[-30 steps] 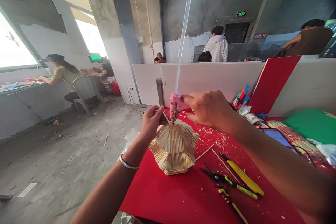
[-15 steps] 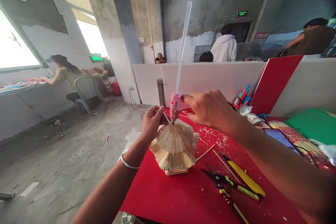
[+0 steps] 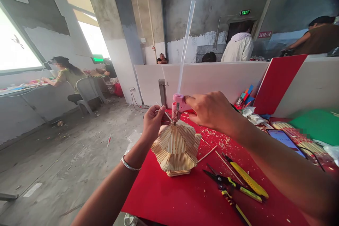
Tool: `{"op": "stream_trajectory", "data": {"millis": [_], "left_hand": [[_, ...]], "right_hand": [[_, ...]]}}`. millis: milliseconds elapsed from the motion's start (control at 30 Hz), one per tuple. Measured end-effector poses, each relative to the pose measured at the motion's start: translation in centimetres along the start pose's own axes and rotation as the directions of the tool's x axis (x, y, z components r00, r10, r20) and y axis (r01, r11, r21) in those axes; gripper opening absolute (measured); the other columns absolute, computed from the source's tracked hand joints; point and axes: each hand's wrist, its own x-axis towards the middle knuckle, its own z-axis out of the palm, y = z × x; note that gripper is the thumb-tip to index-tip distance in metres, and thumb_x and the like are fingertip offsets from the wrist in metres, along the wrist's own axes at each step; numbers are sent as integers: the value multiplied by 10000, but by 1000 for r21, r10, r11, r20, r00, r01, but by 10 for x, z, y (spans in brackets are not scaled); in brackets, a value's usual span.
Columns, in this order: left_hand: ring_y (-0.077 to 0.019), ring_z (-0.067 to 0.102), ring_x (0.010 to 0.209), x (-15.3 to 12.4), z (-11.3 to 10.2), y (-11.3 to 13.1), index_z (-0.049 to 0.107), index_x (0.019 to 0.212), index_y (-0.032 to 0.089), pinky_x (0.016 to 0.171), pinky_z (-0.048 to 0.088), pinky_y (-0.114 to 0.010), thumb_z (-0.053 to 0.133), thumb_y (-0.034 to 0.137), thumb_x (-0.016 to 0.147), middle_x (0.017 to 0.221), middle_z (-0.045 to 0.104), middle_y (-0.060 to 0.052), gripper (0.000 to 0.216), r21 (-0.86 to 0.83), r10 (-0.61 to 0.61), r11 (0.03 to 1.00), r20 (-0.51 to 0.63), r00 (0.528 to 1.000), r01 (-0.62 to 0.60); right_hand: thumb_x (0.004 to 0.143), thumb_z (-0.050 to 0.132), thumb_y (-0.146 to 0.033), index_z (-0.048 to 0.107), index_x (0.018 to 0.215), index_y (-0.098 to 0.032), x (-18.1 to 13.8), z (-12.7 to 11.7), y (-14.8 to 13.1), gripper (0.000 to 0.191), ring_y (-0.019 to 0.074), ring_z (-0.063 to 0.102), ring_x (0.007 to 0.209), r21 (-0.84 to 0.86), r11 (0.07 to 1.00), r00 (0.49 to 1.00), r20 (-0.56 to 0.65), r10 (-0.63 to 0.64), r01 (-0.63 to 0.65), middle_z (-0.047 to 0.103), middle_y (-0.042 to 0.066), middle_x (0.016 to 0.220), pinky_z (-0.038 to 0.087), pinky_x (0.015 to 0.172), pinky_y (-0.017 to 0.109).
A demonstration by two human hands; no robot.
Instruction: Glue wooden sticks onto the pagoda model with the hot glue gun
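Observation:
A small tiered pavilion model (image 3: 177, 148) built of thin wooden sticks stands upright on the red tabletop (image 3: 159, 197). Above its peak, my right hand (image 3: 209, 109) is closed around a pink glue gun (image 3: 178, 103), nozzle pointing down at the roof tip. A long clear glue stick (image 3: 186, 47) rises from the gun's back end. My left hand (image 3: 154, 122), at the roof's left side, pinches a thin wooden stick (image 3: 167, 116) whose lower end is by the nozzle. Whether the nozzle touches the roof or the stick, I cannot tell.
Right of the model lie black-and-yellow pliers (image 3: 227, 183), a yellow utility knife (image 3: 249, 180) and loose sticks (image 3: 208, 154) among wood crumbs. A phone (image 3: 286, 143) and bagged sticks (image 3: 304, 139) are farther right. White partition boards (image 3: 217, 81) stand behind the table; people are beyond.
My hands, the glue gun and the model hold nearly the same position. The stick in my left hand leans slightly more to the left. A person in a white jacket behind the partition moved right.

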Motion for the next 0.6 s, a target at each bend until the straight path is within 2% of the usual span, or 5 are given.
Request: {"op": "stream_trajectory", "data": {"millis": [267, 433, 600], "left_hand": [[-108, 634, 504, 1, 1, 1, 509, 746, 189, 485, 538, -205, 702, 430, 774, 556, 648, 28, 310, 90, 175, 981, -24, 984, -173], [-117, 642, 516, 1, 0, -1, 499, 743, 193, 415, 467, -175, 671, 396, 803, 556, 638, 28, 273, 169, 223, 960, 11, 975, -221], [-121, 642, 530, 1, 0, 0, 500, 737, 195, 404, 454, -176, 655, 391, 813, 570, 647, 20, 261, 219, 252, 942, 36, 967, -253]], "right_hand": [[830, 536, -315, 614, 1154, -249, -1, 1, 0, 340, 141, 563, 571, -20, 1000, 999, -32, -14, 13, 695, 27, 760, 118, 526, 322], [829, 535, -335, 604, 1175, -249, -2, 1, -1, 364, 141, 575, 574, -20, 1000, 1000, -31, -1, 1, 701, 28, 789, 103, 531, 321], [831, 525, -340, 621, 1096, -240, -4, 4, -1, 299, 144, 569, 570, -18, 1000, 999, -38, 20, -21, 700, 34, 793, 101, 538, 319]]}}
